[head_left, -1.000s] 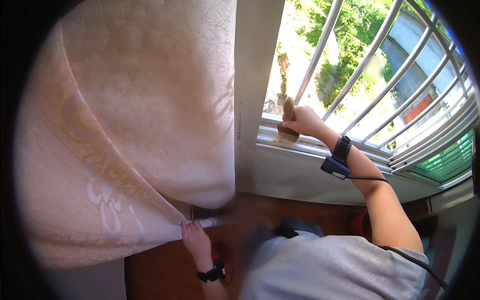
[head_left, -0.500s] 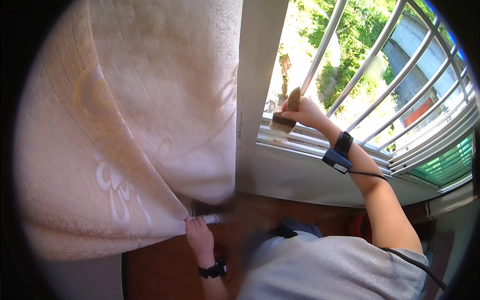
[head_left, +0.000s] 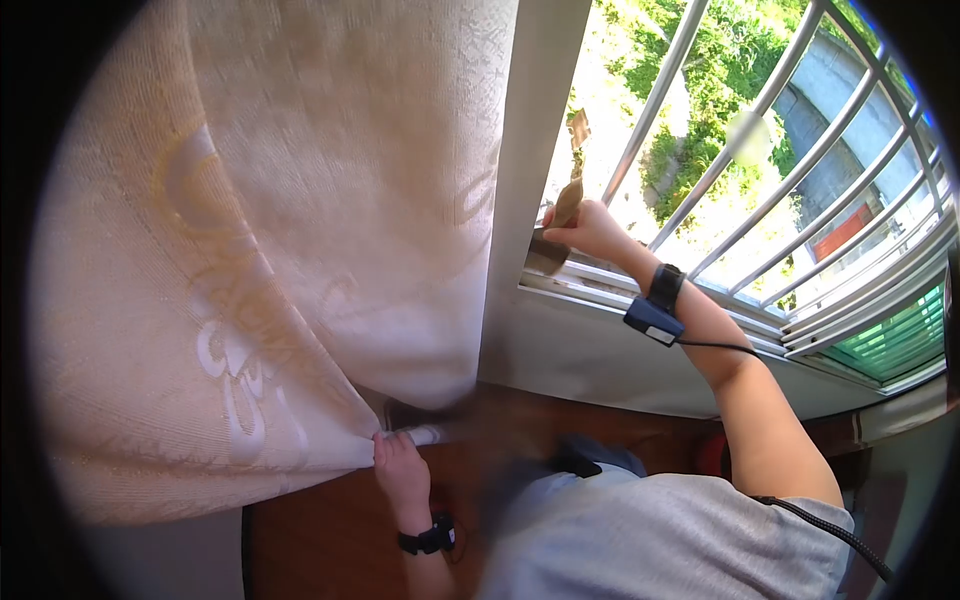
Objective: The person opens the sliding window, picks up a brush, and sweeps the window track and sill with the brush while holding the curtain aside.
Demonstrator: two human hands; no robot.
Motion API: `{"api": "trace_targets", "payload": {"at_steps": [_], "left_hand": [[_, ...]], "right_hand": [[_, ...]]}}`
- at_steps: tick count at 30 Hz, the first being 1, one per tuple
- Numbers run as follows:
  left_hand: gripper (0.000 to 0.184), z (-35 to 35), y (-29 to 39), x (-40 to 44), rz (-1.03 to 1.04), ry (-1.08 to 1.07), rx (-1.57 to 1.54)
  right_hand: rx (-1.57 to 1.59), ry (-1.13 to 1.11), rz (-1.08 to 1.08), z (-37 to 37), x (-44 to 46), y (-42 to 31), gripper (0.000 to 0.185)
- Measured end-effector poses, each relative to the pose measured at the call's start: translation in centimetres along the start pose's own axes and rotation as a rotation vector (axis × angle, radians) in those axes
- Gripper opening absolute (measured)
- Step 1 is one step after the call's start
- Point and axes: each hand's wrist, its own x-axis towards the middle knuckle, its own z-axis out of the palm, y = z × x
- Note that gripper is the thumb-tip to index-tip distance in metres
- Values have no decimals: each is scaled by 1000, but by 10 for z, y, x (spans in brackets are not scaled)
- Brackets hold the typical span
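My right hand (head_left: 590, 232) grips a wide flat paintbrush (head_left: 567, 203) by its wooden handle. The handle points up and the bristles hang down at the left end of the window track (head_left: 580, 290), close to the frame's side. Low on the left, my left hand (head_left: 402, 470) is closed around the gathered edge of a cream patterned curtain (head_left: 330, 250). The cloth is pulled taut toward the hand. A white roll-like end, which I cannot identify, shows just beside those fingers.
Metal window bars (head_left: 770, 90) stand beyond the track, with greenery and a grey building outside. A green-tinted glass pane (head_left: 890, 340) lies at the right. White wall (head_left: 620, 350) runs below the window, above a reddish-brown floor (head_left: 310, 540). A black cable trails from my right wrist.
My right hand has moved a little left with the paintbrush, toward the side of the window frame. My left hand keeps its grip on the curtain in nearly the same spot.
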Motion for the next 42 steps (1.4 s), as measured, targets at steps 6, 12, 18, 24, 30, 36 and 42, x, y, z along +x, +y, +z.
{"api": "trace_targets", "payload": {"at_steps": [6, 12, 18, 24, 30, 36, 42], "left_hand": [[13, -6, -1, -3, 31, 40, 3], [10, -4, 3, -3, 15, 47, 23], [10, -8, 3, -10, -19, 28, -18], [9, -5, 7, -11, -44, 42, 31], [11, -1, 4, -12, -27, -4, 34], [11, -4, 10, -6, -57, 26, 53], [11, -5, 7, -9, -50, 6, -1]], "right_hand": [[-494, -132, 28, -14, -17, -6, 26], [20, 51, -70, -2, -9, 6, 19], [-544, -126, 11, -12, -15, -2, 31], [50, 72, -60, 3, -8, 20, 24], [-404, -12, 51, 2, -32, 7, 26], [78, 102, -85, 5, -11, 21, 25], [-416, -74, 23, -4, -14, 19, 29]]}}
